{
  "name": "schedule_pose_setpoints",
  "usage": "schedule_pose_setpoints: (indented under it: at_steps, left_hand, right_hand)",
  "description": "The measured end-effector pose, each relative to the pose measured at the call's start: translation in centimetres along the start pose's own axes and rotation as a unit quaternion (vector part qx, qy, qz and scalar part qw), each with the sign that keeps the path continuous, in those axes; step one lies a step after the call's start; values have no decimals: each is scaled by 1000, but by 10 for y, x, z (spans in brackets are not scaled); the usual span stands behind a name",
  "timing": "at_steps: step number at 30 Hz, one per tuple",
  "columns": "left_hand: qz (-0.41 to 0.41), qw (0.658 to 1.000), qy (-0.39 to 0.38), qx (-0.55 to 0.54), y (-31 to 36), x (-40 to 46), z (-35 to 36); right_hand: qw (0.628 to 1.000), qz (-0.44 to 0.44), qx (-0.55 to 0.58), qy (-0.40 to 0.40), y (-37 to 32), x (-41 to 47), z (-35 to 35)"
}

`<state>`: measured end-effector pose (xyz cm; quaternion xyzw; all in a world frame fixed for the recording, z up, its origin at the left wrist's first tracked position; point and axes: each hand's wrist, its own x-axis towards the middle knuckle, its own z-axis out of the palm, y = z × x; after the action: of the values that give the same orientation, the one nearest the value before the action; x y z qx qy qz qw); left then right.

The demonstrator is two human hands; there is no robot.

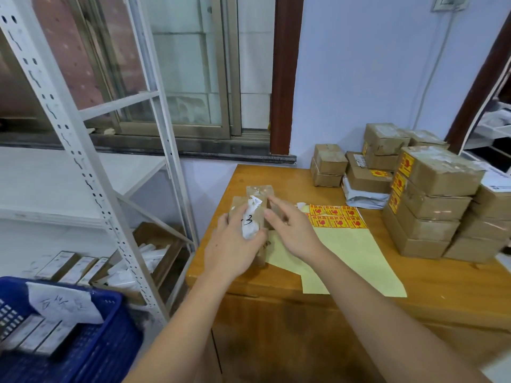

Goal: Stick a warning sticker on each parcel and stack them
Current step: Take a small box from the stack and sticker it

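A small brown parcel [250, 217] with a white label stands on end near the left edge of the wooden table [359, 286]. My left hand [231, 244] grips it from the left side. My right hand [290, 228] touches its right side with straight fingers. Just right of the hands lies a pale yellow backing sheet [351, 250] with several red and yellow warning stickers [336, 217] along its top edge. At the table's right stands a stack of brown parcels [431, 200] with stickers on their left faces.
More brown parcels [329, 168] and a grey mailer bag [365, 199] sit at the table's back. A white metal shelf rack [91, 175] stands left of the table. A blue plastic crate [69, 327] holding boxes is at the lower left.
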<state>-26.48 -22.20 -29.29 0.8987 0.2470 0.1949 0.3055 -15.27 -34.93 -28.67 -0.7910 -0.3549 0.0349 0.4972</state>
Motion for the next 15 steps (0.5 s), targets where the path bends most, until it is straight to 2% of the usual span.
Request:
schedule_pose_setpoints:
  at_steps: [6, 10, 15]
  left_hand:
    - [39, 994, -103, -9, 24, -17, 31]
    - [56, 982, -154, -98, 21, -19, 42]
    - [40, 974, -172, -143, 7, -10, 43]
  right_hand:
    - [993, 95, 64, -12, 26, -26, -23]
    - [995, 101, 10, 7, 41, -24, -35]
    - [994, 101, 39, -1, 44, -22, -32]
